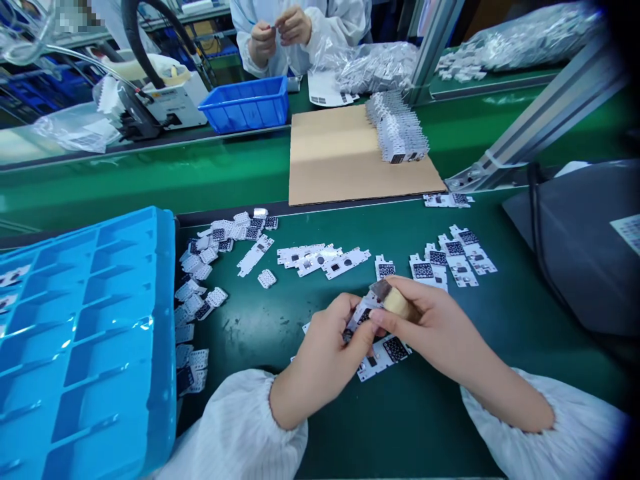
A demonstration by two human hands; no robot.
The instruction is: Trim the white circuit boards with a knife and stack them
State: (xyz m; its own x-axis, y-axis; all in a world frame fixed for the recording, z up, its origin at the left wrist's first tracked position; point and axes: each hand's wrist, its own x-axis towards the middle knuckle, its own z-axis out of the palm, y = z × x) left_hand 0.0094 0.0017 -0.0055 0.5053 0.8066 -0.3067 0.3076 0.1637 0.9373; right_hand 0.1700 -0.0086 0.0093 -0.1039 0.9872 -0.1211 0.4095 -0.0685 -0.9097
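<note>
My left hand (325,347) pinches one end of a small white flex part with black pads (361,315), just above the dark green mat. My right hand (435,327) grips the same part's other end, and a yellow finger cot (399,303) covers one fingertip. Under both hands lies another white flex part (383,353). Both wrists are in white sleeves. More loose white parts lie in a row on the mat (320,259) beyond my hands and in a group (453,260) to the right.
A blue compartment tray (85,347) fills the left, with a heap of white parts (210,267) beside it. Beyond run a green conveyor (150,173), a cardboard sheet (345,160) with stacked parts (400,130), a blue bin (247,103), and a co-worker's hands (280,30). A dark box (580,247) sits right.
</note>
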